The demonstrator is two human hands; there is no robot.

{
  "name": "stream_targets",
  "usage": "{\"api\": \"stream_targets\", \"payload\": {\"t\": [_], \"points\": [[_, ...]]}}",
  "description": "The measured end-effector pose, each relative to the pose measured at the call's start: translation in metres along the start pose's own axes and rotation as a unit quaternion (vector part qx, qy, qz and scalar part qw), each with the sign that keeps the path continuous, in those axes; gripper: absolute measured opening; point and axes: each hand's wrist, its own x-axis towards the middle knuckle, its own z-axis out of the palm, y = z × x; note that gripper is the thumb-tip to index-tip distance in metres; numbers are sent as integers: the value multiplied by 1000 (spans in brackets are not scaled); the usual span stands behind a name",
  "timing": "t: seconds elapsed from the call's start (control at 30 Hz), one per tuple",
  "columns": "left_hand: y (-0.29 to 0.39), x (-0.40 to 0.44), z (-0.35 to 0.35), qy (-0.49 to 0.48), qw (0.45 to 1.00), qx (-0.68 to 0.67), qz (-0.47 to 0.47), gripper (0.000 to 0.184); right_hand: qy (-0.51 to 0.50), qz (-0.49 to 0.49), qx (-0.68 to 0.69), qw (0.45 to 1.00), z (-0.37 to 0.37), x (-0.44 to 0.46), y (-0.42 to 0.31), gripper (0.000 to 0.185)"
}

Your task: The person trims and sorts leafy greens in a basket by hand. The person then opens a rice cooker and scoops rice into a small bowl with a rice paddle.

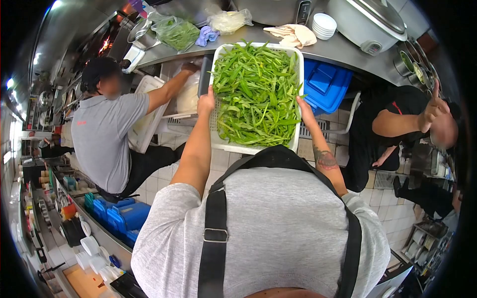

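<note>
Head view: a white rectangular plastic basket (300, 67) of green leafy vegetables (254, 94) is gripped by the left hand (205, 102) and the right hand (305, 110) at opposite sides, near a silver metal counter (350, 53).

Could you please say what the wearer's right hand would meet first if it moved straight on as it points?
The right hand would likely meet the white basket it is holding, then the leafy greens inside, though depth is unclear.

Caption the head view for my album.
Left hand and right hand hold a basket of greens by a counter.
</note>
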Motion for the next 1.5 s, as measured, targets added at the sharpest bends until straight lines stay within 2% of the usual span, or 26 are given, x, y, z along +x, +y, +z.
{"api": "stream_targets", "payload": {"t": [0.2, 0.43, 1.03, 1.13, 1.5], "points": [[-2, 1, -2, -19, 1000, 10, 7, 79, -4, 10, 9, 1000, -3, 13, 18, 80], [2, -5, -6, -23, 1000, -2, 0, 78, -8, 3, 8, 1000, -1, 2, 4, 81], [-8, 5, 0, -21, 1000, -14, 7, 81, 21, 12, 4, 1000, 4, 2, 3, 73], [-4, 0, -3, -16, 1000, -15, 5, 83, -7, 20, 26, 999, 2, -1, -2, 73], [-2, 0, -4, -18, 1000, -22, -1, 82, 8, -8, 34, 999, 8, -8, -11, 68]]}}
